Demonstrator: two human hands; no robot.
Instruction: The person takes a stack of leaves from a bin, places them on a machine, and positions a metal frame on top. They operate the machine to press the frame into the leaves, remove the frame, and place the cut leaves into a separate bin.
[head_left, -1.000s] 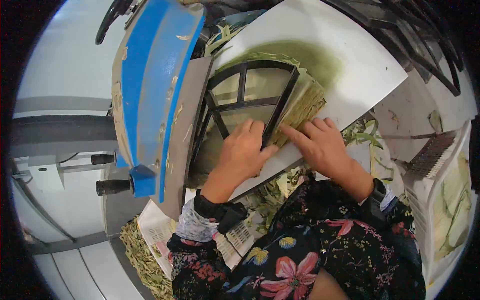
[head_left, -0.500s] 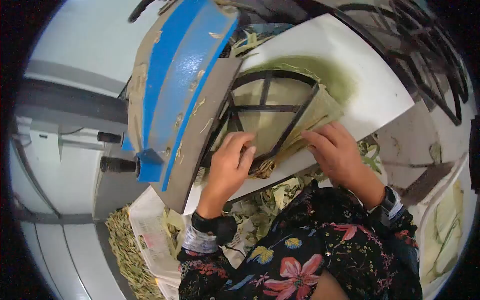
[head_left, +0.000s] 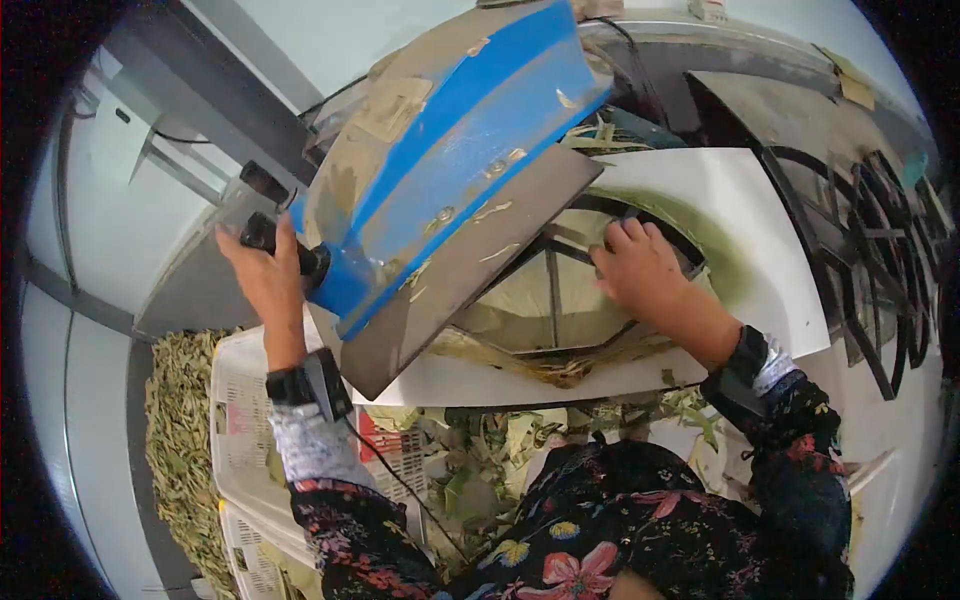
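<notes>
My left hand is wrapped round a black handle at the left end of the blue press arm. A flat grey-brown plate sits along the arm's lower edge, overlapping part of the black metal cutting die. That die, a curved outline with crossbars, rests on pale green leaves on a white board. Over the die's right part, my right hand has its fingers curled on a black bar; the fingertips are partly hidden.
More black metal dies stand at the right. Below the board lie leaf scraps and white plastic baskets. A heap of dry leaf pieces is at the left. A second black handle projects from the machine.
My left hand has left the die and taken hold of the machine's handle. My right hand has moved from the leaf edge onto the die. The die sits turned differently, and the view has shifted.
</notes>
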